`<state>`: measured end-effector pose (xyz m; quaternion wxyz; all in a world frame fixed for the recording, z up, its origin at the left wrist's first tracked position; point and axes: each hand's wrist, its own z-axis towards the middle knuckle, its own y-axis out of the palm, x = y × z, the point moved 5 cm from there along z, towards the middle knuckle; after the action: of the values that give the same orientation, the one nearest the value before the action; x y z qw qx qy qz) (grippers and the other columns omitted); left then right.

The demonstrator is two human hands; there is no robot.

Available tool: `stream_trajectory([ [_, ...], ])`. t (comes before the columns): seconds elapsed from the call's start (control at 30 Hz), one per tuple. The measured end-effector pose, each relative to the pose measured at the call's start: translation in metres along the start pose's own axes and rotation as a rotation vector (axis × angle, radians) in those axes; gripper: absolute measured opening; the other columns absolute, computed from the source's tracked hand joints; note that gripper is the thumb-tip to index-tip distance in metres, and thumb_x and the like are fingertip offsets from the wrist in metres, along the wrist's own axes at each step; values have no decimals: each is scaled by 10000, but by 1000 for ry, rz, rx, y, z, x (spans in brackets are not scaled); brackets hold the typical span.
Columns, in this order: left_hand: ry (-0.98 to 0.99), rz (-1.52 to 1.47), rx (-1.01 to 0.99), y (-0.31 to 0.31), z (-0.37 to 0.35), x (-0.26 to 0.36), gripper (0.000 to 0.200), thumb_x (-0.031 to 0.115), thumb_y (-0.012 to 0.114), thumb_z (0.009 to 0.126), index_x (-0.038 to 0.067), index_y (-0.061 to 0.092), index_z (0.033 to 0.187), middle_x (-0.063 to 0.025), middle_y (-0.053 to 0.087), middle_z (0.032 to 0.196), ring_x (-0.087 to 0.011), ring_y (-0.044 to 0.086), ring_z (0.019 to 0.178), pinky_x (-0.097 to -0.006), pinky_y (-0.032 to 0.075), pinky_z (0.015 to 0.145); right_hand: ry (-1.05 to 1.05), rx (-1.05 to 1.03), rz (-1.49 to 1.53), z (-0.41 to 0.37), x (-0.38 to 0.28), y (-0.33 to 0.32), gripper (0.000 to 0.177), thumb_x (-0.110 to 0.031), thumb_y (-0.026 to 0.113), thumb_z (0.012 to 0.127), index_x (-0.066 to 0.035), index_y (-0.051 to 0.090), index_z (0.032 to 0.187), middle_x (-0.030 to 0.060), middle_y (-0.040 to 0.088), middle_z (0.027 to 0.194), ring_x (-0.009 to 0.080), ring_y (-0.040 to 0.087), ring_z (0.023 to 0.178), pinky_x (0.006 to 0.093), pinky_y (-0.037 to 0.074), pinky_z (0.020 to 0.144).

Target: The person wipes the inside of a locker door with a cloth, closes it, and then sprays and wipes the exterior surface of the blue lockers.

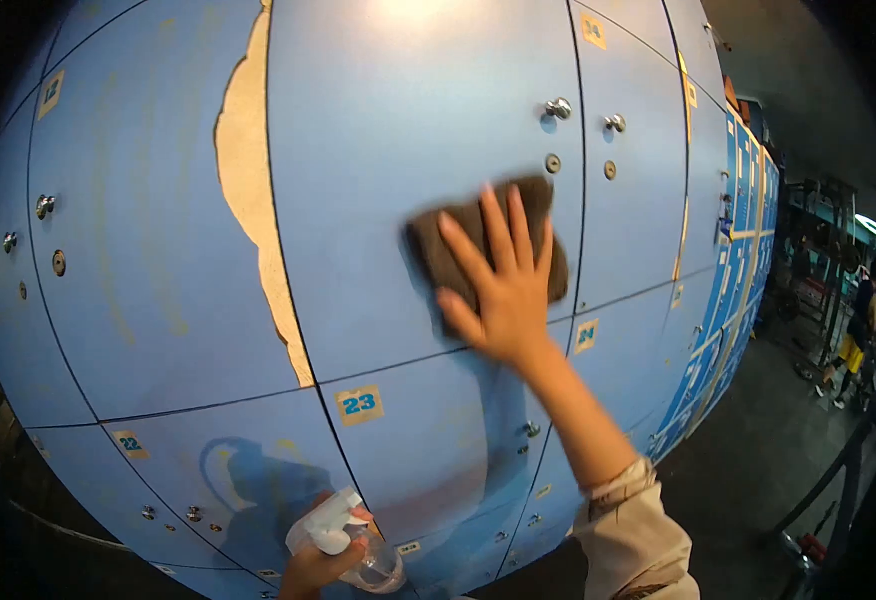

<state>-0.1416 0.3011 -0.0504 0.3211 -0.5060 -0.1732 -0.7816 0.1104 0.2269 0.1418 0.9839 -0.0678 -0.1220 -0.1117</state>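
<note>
My right hand [508, 290] presses a folded dark brown cloth [436, 255] flat against a large blue locker door [388, 130]. Its fingers are spread over the cloth, which stays pinned between palm and door. Low in the view, my left hand [323, 570] is closed round the neck of a clear spray bottle [383, 572] with a white trigger head [330, 515]. That bottle is in front of the lower doors, its base tilted to the right. A round metal knob [558, 108] and a keyhole lock [553, 163] sit above and right of the cloth.
Below is the door with a number 23 label [360, 403]. A strip of peeled facing [248, 160] bares pale board on the left door. More lockers [743, 230] run off to the right. Gym equipment [808, 250] and a person in yellow shorts [848, 350] are farther back.
</note>
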Motion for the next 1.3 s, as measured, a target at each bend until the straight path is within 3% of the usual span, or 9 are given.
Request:
stream_trajectory([
  [0.17,-65,346,31,-9,-3,-7,308,56,687,640,18,633,941,-64,620,930,-160,580,895,-313,450,787,-124,396,-85,182,46,7,544,-487,527,836,-258,489,1328,146,357,1445,362,273,1352,613,133,1063],
  [0.27,-187,79,-29,-26,-8,-67,531,181,691,824,6,477,1277,-124,602,1100,-235,570,1030,-366,410,973,80,258,-129,255,70,-3,614,-509,409,891,-188,367,1413,194,257,1486,361,190,1385,564,121,1085],
  [0.37,-58,140,36,-30,-8,-56,434,135,678,790,2,531,1177,-101,614,1044,-210,580,971,-346,442,895,135,252,-123,268,70,-2,621,-511,410,889,-185,362,1416,196,252,1488,360,183,1388,554,112,1091],
  [0.57,-65,120,113,-22,-11,-20,339,80,712,659,21,628,983,-55,621,947,-154,575,907,-292,448,811,-74,396,-78,168,30,9,551,-472,528,837,-245,483,1337,147,354,1447,365,271,1353,614,135,1062],
  [0.77,148,153,-42,-9,-10,4,280,47,675,736,49,636,1013,-23,562,967,-120,567,874,-268,448,744,-13,-166,69,-34,-62,16,610,-468,575,775,-288,477,1351,132,297,1490,378,235,1375,638,117,1044],
  [0.87,74,-34,16,-4,-15,14,351,110,732,631,40,642,963,-30,604,920,-127,564,848,-258,421,723,-85,-203,43,-76,-83,22,567,-520,538,786,-326,512,1318,113,359,1459,324,285,1363,622,111,1056],
  [1.07,68,63,-25,-10,-21,12,301,69,691,729,49,630,1023,-22,559,982,-116,559,862,-267,447,744,-74,89,86,46,-60,13,594,-424,601,768,-298,491,1338,137,268,1486,318,280,1365,611,126,1062],
  [1.17,22,153,-4,-19,-26,0,331,77,699,726,51,617,1046,-7,552,981,-91,538,839,-252,433,730,-121,329,36,148,-36,16,523,-426,577,806,-295,510,1308,153,351,1411,310,320,1330,624,156,1047],
  [1.3,-59,135,49,-25,-32,1,369,94,712,717,60,604,1068,3,551,945,-72,522,812,-241,419,704,-100,441,-41,252,-18,9,539,-444,463,877,-156,482,1333,233,358,1375,368,305,1304,550,163,1072],
])
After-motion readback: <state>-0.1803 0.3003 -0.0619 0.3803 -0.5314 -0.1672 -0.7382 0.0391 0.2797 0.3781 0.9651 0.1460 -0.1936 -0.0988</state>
